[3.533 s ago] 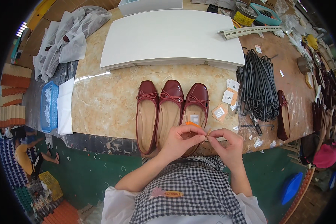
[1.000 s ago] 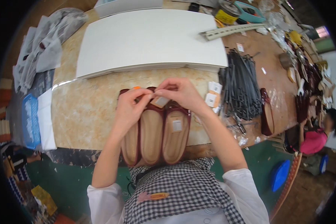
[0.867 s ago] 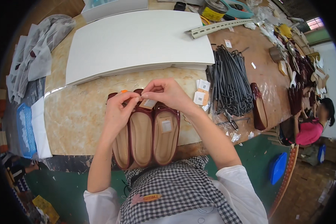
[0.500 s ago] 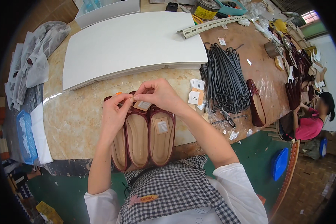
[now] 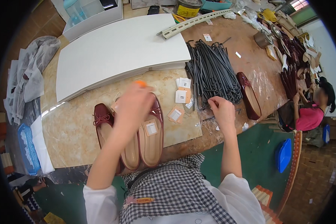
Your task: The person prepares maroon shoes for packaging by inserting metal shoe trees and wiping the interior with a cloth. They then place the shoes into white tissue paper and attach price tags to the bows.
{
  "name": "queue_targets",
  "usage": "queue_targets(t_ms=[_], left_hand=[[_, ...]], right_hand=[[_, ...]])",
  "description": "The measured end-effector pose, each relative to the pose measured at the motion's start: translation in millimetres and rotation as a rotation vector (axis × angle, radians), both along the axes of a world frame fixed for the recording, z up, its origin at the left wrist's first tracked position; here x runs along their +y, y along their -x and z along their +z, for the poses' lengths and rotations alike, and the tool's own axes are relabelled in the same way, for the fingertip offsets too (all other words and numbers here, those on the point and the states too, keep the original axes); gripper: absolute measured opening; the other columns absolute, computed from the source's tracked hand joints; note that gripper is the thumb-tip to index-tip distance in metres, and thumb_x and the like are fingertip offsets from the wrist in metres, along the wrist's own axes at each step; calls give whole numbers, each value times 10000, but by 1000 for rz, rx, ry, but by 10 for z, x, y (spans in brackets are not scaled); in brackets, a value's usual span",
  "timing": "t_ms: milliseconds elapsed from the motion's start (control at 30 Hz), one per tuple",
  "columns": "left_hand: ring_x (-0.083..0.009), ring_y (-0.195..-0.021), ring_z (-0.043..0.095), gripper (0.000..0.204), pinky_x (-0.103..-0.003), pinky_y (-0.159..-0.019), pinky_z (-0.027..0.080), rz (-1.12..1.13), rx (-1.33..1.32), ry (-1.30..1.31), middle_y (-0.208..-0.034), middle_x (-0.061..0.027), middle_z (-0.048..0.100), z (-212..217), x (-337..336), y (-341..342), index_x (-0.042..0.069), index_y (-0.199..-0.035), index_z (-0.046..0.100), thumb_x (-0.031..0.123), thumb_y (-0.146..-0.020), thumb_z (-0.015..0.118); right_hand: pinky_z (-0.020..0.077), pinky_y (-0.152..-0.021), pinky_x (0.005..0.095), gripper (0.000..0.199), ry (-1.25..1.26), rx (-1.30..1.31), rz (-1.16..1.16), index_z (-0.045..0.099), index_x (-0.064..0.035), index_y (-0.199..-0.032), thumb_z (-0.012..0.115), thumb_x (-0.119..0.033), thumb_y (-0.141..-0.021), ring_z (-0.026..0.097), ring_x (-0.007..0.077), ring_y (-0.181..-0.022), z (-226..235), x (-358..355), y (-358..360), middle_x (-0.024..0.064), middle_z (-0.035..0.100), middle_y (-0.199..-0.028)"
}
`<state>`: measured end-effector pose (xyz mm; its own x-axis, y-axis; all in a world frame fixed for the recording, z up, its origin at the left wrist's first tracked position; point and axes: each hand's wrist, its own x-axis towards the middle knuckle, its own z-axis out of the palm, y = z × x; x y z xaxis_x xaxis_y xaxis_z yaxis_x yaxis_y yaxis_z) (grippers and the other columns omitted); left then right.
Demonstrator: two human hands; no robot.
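Left hand [image 5: 132, 106] over maroon shoes [image 5: 151, 134], grip unclear w/ blur; right hand [image 5: 221, 112] loosely curled, empty, by black rods [image 5: 212, 72].

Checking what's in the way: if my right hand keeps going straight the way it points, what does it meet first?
Most likely the bundle of dark thin rods. The right hand points up and slightly left, its fingertips already at the bundle's near edge; depth is unclear, so it might pass just above them.
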<state>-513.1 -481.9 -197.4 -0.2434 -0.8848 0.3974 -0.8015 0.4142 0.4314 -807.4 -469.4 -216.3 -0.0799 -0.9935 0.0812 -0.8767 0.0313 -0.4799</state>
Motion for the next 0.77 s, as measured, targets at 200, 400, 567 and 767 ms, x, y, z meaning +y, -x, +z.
queue_targets(t_ms=[200,400,567,767], left_hand=[[-296,-881,589,244,-394,-739,487,-141,-85,-150,-886,-113,594,-534,-362,855,41,-877,638,212,-733,737],[-335,-778,598,268,-421,-681,475,-161,20,-427,-819,-156,611,-487,-436,826,49,-914,656,285,-790,688],[-319,-714,597,265,-418,-649,472,-114,-89,-413,-770,-138,599,-276,-273,771,102,-1042,677,291,-873,600],[-299,-736,599,345,-393,-664,483,-165,126,-416,-874,-170,601,-208,-135,716,105,-1218,615,219,-892,591]], right_hand=[[492,-633,426,185,-64,133,-124,702,-62,-848,658,-240,-828,631,362,-689,-63,110,161,173,649,-726],[466,-575,388,178,-33,-118,-165,698,-48,-847,671,-222,-824,616,320,-610,-17,284,250,151,630,-666],[454,-548,360,165,-55,-189,-83,698,-51,-860,690,-202,-796,611,289,-581,-100,542,388,130,628,-655],[505,-596,368,190,-202,125,62,723,-92,-869,724,-249,-762,648,263,-643,-136,714,162,106,669,-703]])
